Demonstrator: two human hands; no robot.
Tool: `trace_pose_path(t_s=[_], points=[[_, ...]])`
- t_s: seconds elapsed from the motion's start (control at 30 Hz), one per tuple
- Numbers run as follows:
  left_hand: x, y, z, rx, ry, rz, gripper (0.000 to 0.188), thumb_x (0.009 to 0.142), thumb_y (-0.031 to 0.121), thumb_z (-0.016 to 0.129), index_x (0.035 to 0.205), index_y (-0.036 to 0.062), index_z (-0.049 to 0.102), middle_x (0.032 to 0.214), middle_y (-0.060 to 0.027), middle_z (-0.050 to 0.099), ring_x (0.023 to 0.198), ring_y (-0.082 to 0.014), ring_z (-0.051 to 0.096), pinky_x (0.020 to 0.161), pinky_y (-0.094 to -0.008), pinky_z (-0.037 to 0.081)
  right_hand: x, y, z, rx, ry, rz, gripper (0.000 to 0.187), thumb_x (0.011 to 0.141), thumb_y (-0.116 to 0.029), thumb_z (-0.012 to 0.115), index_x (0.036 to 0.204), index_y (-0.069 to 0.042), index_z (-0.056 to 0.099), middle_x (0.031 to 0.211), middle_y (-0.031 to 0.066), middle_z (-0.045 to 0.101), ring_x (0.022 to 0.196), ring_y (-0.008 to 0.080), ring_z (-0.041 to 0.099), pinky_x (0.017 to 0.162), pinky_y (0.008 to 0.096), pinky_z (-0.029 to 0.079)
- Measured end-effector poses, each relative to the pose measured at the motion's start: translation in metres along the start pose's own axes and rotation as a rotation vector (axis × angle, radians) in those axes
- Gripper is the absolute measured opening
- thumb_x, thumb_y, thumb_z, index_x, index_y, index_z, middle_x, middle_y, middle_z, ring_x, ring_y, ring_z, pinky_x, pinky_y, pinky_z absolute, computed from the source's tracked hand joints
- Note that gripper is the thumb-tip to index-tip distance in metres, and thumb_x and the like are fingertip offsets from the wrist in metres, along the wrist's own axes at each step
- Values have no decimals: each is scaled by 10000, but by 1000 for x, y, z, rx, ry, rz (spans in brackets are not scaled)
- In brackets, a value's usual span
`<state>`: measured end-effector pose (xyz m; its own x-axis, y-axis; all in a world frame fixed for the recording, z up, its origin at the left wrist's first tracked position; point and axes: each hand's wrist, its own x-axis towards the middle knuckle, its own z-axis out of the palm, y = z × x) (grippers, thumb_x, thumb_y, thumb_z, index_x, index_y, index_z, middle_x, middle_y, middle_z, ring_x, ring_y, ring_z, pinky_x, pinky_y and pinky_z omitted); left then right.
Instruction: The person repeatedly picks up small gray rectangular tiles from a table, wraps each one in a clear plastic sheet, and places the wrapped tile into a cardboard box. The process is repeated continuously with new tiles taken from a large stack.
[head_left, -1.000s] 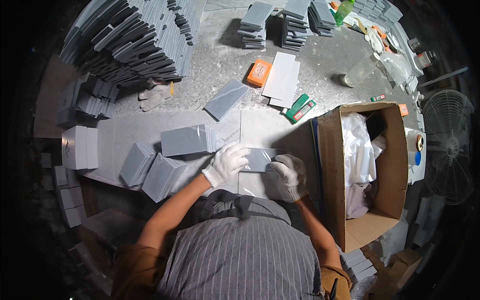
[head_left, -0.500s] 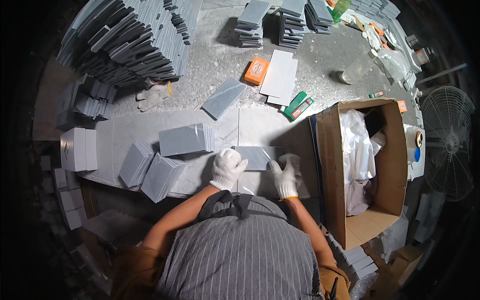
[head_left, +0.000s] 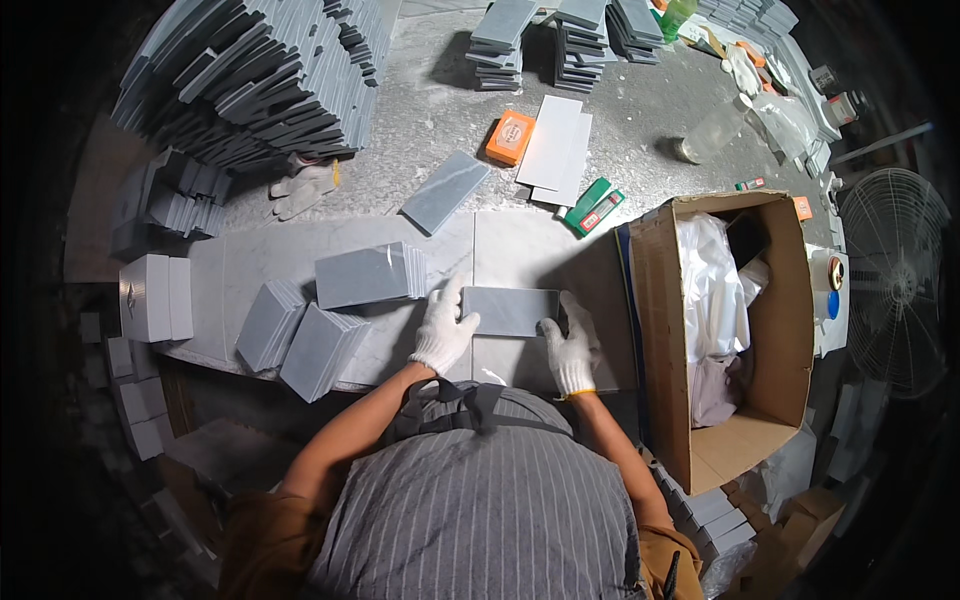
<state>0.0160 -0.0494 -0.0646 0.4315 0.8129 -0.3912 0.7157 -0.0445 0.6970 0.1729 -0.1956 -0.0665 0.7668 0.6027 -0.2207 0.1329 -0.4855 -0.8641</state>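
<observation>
Grey tile [head_left: 508, 310] is lying flat on the slab [head_left: 520, 255], both gloved hands, left hand [head_left: 445, 333] at nine o'clock and right hand [head_left: 570, 345] at four, gripping its ends.

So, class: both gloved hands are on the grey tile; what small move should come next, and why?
Probably lift the grey tile off the slab: the left hand and right hand already grip its two ends, and it lies flat.
</observation>
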Motion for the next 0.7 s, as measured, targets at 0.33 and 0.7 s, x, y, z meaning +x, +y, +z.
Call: trace_pose_path(t_s=[0.33, 0.7], points=[[-12, 0, -28, 615, -109, 1000, 263, 799, 200, 580, 1009, 80, 682, 1112, -86, 625, 1079, -256, 575, 937, -416, 470, -13, 17, -17, -400, -39, -703, 382, 809, -158, 700, 1189, -123, 694, 1259, 46, 641, 1180, 288, 583, 993, 423, 471], [83, 93, -56, 398, 22, 694, 240, 833, 230, 659, 1031, 98, 684, 1076, -115, 660, 1055, -328, 602, 920, -440, 494, -19, 34, -13, -410, -15, -674, 368, 807, -207, 740, 1173, -162, 721, 1249, 51, 664, 1162, 303, 600, 1032, 457, 462]])
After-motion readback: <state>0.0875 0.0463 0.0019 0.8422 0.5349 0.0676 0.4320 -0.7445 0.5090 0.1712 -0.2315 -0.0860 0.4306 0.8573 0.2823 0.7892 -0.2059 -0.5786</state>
